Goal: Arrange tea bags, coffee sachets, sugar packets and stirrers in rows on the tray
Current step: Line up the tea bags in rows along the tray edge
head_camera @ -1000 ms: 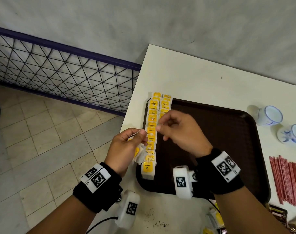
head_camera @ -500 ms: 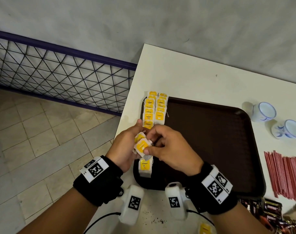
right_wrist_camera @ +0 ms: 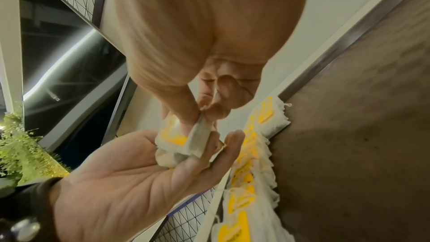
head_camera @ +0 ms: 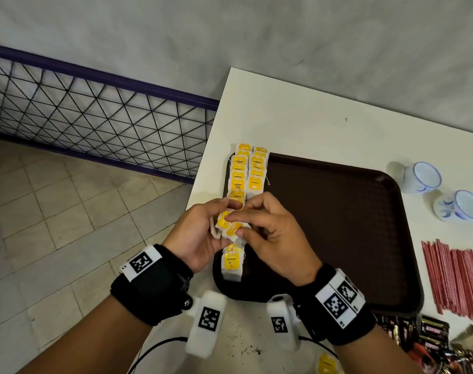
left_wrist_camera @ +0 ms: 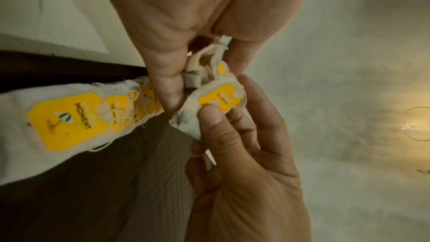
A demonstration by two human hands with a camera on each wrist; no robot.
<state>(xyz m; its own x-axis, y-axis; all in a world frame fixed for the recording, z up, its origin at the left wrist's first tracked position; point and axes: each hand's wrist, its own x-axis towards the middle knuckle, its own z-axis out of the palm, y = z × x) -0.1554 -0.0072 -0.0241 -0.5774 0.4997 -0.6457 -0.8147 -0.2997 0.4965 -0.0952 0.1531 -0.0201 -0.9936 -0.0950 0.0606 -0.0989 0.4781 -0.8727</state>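
My left hand (head_camera: 215,220) grips a small bunch of white tea bags with yellow tags (head_camera: 224,225) over the front left of the brown tray (head_camera: 338,225). My right hand (head_camera: 236,226) pinches one tea bag (left_wrist_camera: 218,98) of that bunch between thumb and index finger. In the right wrist view the same pinch shows on the tea bag (right_wrist_camera: 197,135) lying in the left hand's fingers. Two rows of tea bags (head_camera: 238,174) lie overlapped along the tray's left edge. The outer row runs under my hands to a front bag (head_camera: 231,263).
Red stirrers (head_camera: 456,279) lie on the white table (head_camera: 311,117) right of the tray. Dark coffee sachets (head_camera: 419,338) are piled at the front right. Two white-and-blue cups (head_camera: 421,176) stand at the back right. The table's left edge drops to a tiled floor and a railing (head_camera: 95,117).
A second ago my hands held something thin stretched between them. They have since come together, and my right fingers now pinch a bag in the left hand's bunch.
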